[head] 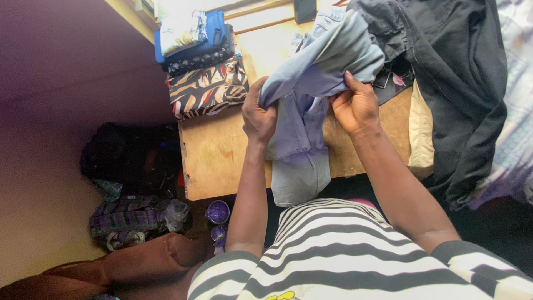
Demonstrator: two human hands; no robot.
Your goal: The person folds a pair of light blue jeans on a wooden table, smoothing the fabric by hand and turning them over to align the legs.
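Observation:
Both my hands hold up a pair of light blue jeans (311,94) over a wooden table (216,150). My left hand (259,114) grips a bunched fold on the left side. My right hand (355,105) clutches the fabric on the right, fingers curled over it. One jeans leg hangs down over the table's near edge toward my striped shirt. A dark grey garment (461,83) lies spread on the table to the right of my right hand.
A stack of folded clothes (202,61), patterned and blue, sits at the table's far left. Bags and a plaid bundle (130,219) lie on the floor to the left, beside two purple cups (217,212). A patterned bed cover (516,133) shows at right.

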